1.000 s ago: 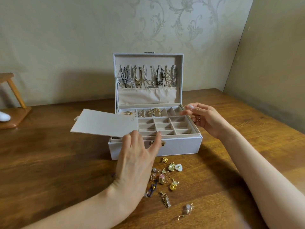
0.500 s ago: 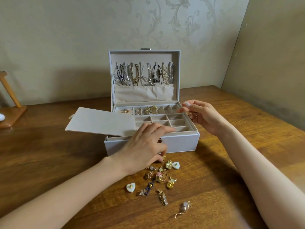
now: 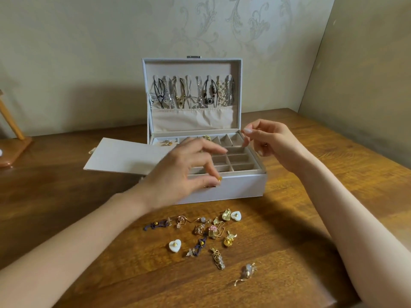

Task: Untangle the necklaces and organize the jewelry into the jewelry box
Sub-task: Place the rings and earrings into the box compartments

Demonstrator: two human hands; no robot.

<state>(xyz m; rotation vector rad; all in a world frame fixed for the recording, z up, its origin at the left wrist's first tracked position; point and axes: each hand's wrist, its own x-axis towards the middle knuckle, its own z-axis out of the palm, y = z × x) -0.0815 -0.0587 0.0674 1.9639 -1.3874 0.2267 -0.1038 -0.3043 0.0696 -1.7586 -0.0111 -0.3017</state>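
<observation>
**Box behind, pieces before**

The box [image 3: 240, 187] stands on the counter [image 3: 66, 207], necklaces [image 3: 193, 92] hanging in its lid [image 3: 191, 67]. A cover [image 3: 124, 156] juts left off its tray [image 3: 239, 158]. Loose pieces [image 3: 209, 234] lie before it. The left hand [image 3: 178, 174] pinches a stud [image 3: 219, 178] above its front edge.

Pale grey jewelry box [image 3: 240, 185], brown wood-grain table [image 3: 311, 218], beige scroll-patterned wallpaper [image 3: 222, 25]
</observation>
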